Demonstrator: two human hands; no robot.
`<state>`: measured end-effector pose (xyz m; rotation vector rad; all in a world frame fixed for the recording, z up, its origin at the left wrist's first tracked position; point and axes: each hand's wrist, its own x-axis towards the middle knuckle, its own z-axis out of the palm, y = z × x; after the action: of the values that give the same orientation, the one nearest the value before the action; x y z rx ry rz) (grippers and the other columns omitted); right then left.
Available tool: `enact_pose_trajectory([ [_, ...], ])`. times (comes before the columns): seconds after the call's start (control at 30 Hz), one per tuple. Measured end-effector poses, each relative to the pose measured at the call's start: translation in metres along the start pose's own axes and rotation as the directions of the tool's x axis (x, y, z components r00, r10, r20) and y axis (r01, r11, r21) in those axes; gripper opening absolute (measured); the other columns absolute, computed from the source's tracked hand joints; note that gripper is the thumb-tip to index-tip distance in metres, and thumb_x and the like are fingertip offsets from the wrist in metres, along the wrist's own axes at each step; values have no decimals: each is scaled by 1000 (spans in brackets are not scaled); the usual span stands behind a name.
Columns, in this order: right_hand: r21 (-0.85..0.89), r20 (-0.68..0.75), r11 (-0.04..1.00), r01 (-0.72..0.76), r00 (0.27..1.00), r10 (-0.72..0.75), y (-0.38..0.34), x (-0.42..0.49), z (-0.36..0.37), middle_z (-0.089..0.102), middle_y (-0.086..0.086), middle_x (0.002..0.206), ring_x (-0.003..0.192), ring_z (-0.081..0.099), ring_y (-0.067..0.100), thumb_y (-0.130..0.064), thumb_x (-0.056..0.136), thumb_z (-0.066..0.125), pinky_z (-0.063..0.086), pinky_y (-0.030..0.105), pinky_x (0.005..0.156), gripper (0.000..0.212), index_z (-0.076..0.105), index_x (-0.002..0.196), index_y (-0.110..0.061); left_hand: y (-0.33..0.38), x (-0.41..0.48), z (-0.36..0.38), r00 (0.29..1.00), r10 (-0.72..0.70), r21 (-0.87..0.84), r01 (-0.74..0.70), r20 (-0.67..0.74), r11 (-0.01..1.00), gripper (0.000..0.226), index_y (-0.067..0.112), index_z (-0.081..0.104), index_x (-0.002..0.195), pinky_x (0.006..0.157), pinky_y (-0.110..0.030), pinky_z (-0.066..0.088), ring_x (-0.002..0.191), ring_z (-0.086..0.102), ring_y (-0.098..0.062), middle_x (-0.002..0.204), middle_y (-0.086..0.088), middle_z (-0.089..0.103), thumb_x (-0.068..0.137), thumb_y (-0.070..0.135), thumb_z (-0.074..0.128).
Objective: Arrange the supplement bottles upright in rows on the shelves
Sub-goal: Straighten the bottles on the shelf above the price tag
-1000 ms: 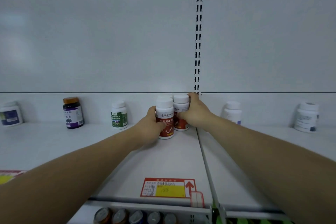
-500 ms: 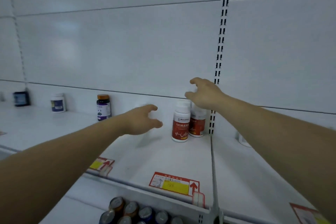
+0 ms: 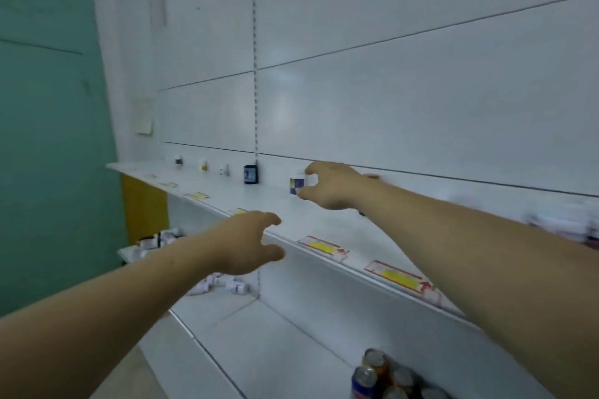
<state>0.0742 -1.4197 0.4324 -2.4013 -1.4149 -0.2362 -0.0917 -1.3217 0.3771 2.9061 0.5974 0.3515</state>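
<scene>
- Both hands are carried left along the shelf [image 3: 265,201] from where they were half a second ago, and the view is swung left with them.
- A small round bottle [image 3: 296,184] is seen: smooth white plastic with a blue label and a white cap, blurred by motion.
- It is stood upright near the back of the shelf, its long axis vertical and its cap up, well right of a dark jar [image 3: 250,174].
- The right hand [image 3: 330,185] is held at the bottle's right side, forefinger arched over the cap and thumb at the base, in a wide C. Whether it is closed on the bottle cannot be told.
- The left hand [image 3: 249,243] is held in the air before the shelf edge, fingers spread and loosely bent, with nothing grasped.
- The shelf is made of flat, glossy white metal, and red-and-yellow tags [image 3: 324,244] are set along its front lip.
- On the lower shelf [image 3: 259,350], metal-topped cans [image 3: 372,372] are stood upright and small white bottles [image 3: 223,283] are left lying on their sides.
</scene>
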Motion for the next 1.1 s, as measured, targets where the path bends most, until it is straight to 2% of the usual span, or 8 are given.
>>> enact_pose_trajectory([
  [0.13, 22, 63, 992, 125, 990, -126, -99, 48, 59, 36, 6, 150, 131, 39, 26, -50, 90, 50, 35, 33, 95, 65, 33, 145, -19, -104, -40, -10, 996, -90, 73, 88, 29, 993, 63, 29, 34, 142, 103, -34, 36, 126, 44, -18, 146, 3, 38, 87, 51, 55],
  [0.27, 58, 110, 976, 208, 971, -213, -187, 86, 116, 37, 8, 148, 129, 40, 28, -50, 91, 51, 36, 34, 96, 64, 32, 145, -20, -197, -70, -12, 978, -203, 83, 199, 49, 977, 64, 28, 34, 142, 101, -32, 35, 128, 42, -20, 147, 2, 38, 86, 51, 55],
  [0.43, 64, 220, 971, 230, 946, -238, -256, 136, 190, 35, 9, 150, 131, 39, 30, -51, 91, 49, 36, 38, 101, 64, 33, 145, -20, -292, -79, 3, 949, -305, 50, 302, 81, 952, 66, 28, 33, 142, 101, -30, 36, 127, 43, -19, 148, 2, 37, 85, 50, 57],
  [0.53, 58, 246, 966, 252, 934, -259, -274, 172, 239, 51, 10, 134, 112, 51, 28, -50, 89, 52, 43, 37, 87, 55, 44, 134, -19, -341, -66, 19, 936, -340, 24, 339, 91, 940, 67, 27, 33, 143, 100, -31, 37, 127, 43, -19, 146, 1, 39, 85, 51, 57],
  [0.63, 64, 268, 965, 254, 927, -261, -281, 215, 284, 55, 9, 126, 101, 53, 25, -49, 87, 52, 42, 33, 76, 53, 45, 131, -20, -386, -40, 35, 926, -362, -10, 365, 104, 931, 66, 26, 32, 143, 98, -31, 38, 125, 44, -20, 145, 0, 40, 86, 50, 56],
  [0.8, 96, 285, 974, 205, 932, -224, -276, 303, 356, 46, 9, 141, 115, 50, 28, -50, 88, 50, 39, 33, 83, 66, 32, 145, -22, -461, 29, 59, 920, -365, -16, 371, 146, 928, 65, 26, 32, 143, 98, -32, 38, 126, 43, -21, 146, -1, 37, 87, 49, 56],
  [0.93, 123, 327, 981, 152, 927, -185, -271, 374, 404, 49, 9, 137, 107, 51, 24, -47, 88, 51, 34, 28, 76, 60, 38, 140, -20, -520, 84, 72, 900, -384, -39, 400, 205, 916, 64, 26, 33, 143, 103, -33, 36, 129, 40, -21, 147, -1, 37, 88, 48, 56],
  [1.1, 154, 418, 988, 9, 906, -73, -262, 438, 462, 52, 9, 133, 109, 52, 26, -52, 83, 53, 40, 32, 82, 60, 42, 136, -26, -592, 135, 96, 894, -341, -27, 364, 290, 931, 65, 25, 32, 143, 105, -31, 33, 132, 37, -20, 148, 0, 35, 88, 50, 54],
])
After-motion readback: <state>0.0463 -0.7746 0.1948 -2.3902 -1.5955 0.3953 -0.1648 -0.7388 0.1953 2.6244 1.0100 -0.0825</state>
